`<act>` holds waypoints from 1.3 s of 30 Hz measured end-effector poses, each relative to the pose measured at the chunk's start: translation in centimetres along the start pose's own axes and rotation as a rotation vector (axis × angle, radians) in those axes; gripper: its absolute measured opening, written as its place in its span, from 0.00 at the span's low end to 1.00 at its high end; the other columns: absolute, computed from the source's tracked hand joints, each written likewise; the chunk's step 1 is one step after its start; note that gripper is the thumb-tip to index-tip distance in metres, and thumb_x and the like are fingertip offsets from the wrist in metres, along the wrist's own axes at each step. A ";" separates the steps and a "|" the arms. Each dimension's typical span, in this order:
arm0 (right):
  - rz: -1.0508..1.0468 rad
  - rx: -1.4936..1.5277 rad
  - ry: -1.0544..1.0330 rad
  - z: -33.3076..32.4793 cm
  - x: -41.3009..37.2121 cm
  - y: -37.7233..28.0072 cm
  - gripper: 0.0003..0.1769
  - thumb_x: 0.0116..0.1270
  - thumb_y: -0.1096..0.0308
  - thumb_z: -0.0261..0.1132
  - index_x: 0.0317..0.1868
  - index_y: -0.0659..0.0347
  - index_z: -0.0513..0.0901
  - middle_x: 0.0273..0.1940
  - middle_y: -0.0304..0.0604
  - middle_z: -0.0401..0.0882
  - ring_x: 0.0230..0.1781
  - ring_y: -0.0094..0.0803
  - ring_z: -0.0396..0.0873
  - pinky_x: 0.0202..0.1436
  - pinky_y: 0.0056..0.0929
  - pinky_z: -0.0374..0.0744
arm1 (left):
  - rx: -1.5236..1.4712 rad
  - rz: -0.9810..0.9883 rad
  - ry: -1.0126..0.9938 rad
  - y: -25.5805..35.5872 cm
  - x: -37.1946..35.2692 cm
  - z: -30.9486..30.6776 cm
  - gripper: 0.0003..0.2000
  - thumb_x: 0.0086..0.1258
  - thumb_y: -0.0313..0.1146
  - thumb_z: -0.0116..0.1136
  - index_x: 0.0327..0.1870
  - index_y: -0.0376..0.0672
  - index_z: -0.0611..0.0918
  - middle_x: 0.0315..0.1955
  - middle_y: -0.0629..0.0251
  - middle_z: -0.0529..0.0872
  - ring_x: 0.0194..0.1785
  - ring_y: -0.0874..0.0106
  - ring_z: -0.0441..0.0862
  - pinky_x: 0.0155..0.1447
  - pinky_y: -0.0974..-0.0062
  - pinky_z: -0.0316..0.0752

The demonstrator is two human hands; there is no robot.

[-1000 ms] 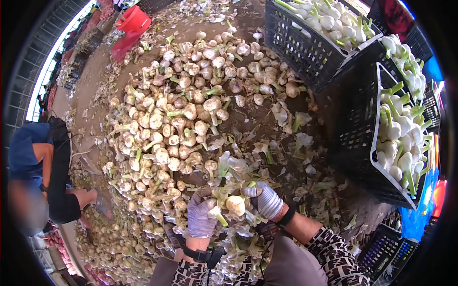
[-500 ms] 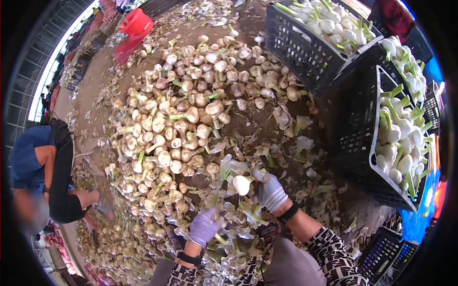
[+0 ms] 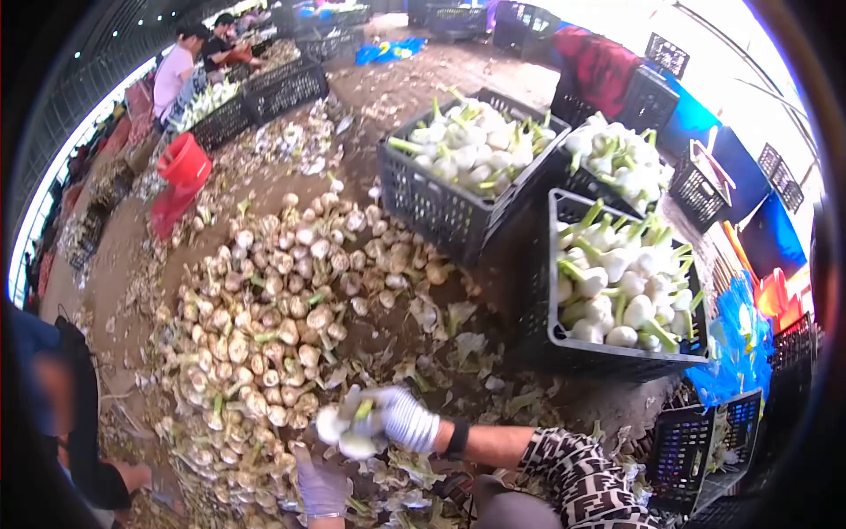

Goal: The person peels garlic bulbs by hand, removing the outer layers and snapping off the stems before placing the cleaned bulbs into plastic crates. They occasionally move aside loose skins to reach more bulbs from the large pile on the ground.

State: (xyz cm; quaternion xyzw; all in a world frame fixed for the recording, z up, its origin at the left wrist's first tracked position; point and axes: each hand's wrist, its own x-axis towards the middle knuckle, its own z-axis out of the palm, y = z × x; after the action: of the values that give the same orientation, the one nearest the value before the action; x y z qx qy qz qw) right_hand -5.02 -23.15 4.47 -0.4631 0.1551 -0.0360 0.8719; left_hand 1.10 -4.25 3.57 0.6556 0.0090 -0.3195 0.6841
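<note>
My right hand [image 3: 401, 418], in a striped pale glove, is closed around white garlic bulbs [image 3: 332, 425] with a short green stem, slightly blurred. At least two bulbs show at its fingertips. Below it, my left hand [image 3: 322, 487], in a pale purple glove, is at the near edge of the heap of unpeeled garlic [image 3: 273, 344]. Its fingers point forward, apart, and I see no bulb in them. Brownish skins cover the heap's bulbs. Loose peelings [image 3: 405, 472] lie around both hands.
Black crates of cleaned garlic stand to the right: a near crate [image 3: 626, 353], a far crate [image 3: 432, 196] and another between. A red bucket [image 3: 183, 160] is at far left. A seated person [image 3: 84, 423] is close on the left. A blue plastic bag [image 3: 736, 339] lies right.
The view has swung up and right. My right hand has moved across to the left and now holds bulbs closer to the heap. My left hand has come to the heap's near edge.
</note>
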 end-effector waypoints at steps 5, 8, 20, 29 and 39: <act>-0.486 0.478 0.239 -5.5 2.6 -17.3 0.08 0.64 0.71 0.57 0.42 0.62 0.76 0.38 0.47 0.80 0.39 0.37 0.80 0.45 0.35 0.81 | 0.718 0.500 -0.182 -9.2 1.6 -10.0 0.24 0.67 0.38 0.56 0.62 0.46 0.65 0.46 0.62 0.78 0.42 0.67 0.81 0.36 0.68 0.81; -0.741 0.722 0.490 -10.4 4.7 -26.8 0.09 0.66 0.68 0.57 0.45 0.61 0.75 0.37 0.45 0.78 0.38 0.38 0.79 0.43 0.33 0.81 | 0.534 0.365 -0.164 -11.7 1.8 -11.4 0.21 0.67 0.38 0.56 0.58 0.45 0.68 0.39 0.64 0.78 0.33 0.68 0.81 0.32 0.73 0.79; -0.418 0.111 -0.022 14.7 2.3 -27.4 0.10 0.65 0.61 0.60 0.37 0.59 0.76 0.25 0.41 0.76 0.21 0.30 0.76 0.19 0.27 0.71 | 1.163 0.763 -0.118 11.3 -9.7 -5.6 0.16 0.55 0.34 0.61 0.47 0.46 0.79 0.46 0.54 0.79 0.49 0.56 0.77 0.52 0.63 0.73; -0.496 -0.193 -0.553 26.9 -1.2 -21.8 0.12 0.60 0.69 0.63 0.40 0.70 0.79 0.25 0.44 0.78 0.17 0.30 0.76 0.12 0.24 0.73 | 0.945 0.650 0.328 21.4 -22.2 -11.0 0.11 0.59 0.28 0.59 0.43 0.39 0.81 0.34 0.61 0.84 0.40 0.70 0.81 0.48 0.74 0.73; 0.214 -1.759 -0.745 24.1 5.1 11.8 0.25 0.58 0.73 0.57 0.58 0.55 0.74 0.47 0.50 0.80 0.43 0.41 0.81 0.46 0.37 0.80 | 0.524 0.119 0.542 1.2 -16.0 -23.8 0.13 0.58 0.20 0.56 0.45 0.43 0.82 0.31 0.70 0.84 0.28 0.83 0.76 0.31 0.85 0.73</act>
State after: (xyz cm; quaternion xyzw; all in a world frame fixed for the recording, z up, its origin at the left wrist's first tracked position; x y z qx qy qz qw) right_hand 6.16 1.74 6.24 -0.9166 -0.1190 0.3223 0.2043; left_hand -1.41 23.92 8.24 0.8684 0.0696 -0.0855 0.4835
